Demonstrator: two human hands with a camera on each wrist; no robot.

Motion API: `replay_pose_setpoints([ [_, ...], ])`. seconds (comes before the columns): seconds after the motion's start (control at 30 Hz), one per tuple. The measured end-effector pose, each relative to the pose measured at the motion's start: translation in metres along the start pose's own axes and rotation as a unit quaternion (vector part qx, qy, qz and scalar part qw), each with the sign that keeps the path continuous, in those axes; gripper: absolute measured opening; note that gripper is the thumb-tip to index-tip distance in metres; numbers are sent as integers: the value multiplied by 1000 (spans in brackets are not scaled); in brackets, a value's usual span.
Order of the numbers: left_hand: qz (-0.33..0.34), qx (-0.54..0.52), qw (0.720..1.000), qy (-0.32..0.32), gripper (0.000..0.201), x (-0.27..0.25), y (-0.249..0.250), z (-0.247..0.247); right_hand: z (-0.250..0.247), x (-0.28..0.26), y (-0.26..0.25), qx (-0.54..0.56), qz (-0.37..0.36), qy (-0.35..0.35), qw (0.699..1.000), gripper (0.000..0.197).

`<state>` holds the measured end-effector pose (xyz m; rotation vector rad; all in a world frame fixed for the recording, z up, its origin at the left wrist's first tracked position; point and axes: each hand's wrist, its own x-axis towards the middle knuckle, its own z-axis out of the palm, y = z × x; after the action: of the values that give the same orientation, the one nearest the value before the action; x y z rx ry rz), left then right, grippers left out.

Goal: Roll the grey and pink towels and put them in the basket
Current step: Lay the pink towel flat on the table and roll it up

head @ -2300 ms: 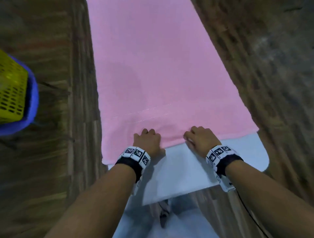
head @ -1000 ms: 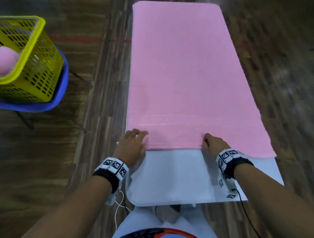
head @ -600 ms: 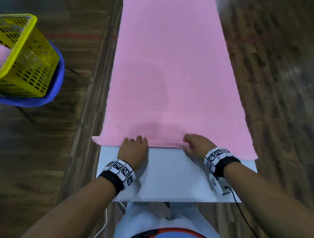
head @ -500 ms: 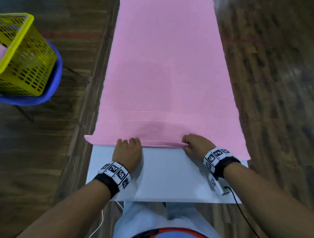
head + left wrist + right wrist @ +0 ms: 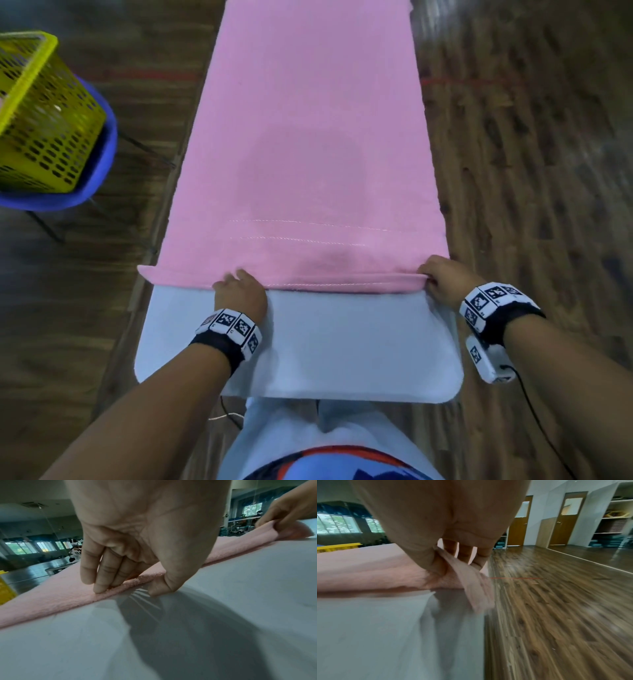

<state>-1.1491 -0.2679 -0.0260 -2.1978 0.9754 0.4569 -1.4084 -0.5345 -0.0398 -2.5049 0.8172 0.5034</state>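
A long pink terry towel (image 5: 308, 137) is being kept spread flat along the narrow white worktop (image 5: 342, 342), its near hem turned over into a first thin fold so that a roll can be started from the person's end. The left hand (image 5: 239, 294) is being set on that hem near the middle-left, fingertips (image 5: 99, 588) pressing on the pile and the thumb braced on the worktop; its grip is narrow and is pressing the fold rather than enclosing it. The right hand (image 5: 445, 281) is being held at the towel's right corner, its grip closed in a pinch on the folded edge, probably to keep the roll straight across the width. The yellow perforated plastic basket (image 5: 37, 113) is being left well apart, on a blue chair seat (image 5: 102, 164) to the left. No grey towel is being shown.
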Motion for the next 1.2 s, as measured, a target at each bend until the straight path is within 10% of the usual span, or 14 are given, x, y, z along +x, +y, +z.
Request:
replay_pose_setpoints([
  [0.37,-60,-39,997,-25,76,12,11,2,-18,-22,48,103,130,-26,986,19],
  [0.73,-64,-67,996,14,66,12,8,1,-2,-33,67,96,239,142,956,12],
  [1.2,115,-171,963,176,29,21,-77,33,42,15,-106,-36,-91,105,990,31],
])
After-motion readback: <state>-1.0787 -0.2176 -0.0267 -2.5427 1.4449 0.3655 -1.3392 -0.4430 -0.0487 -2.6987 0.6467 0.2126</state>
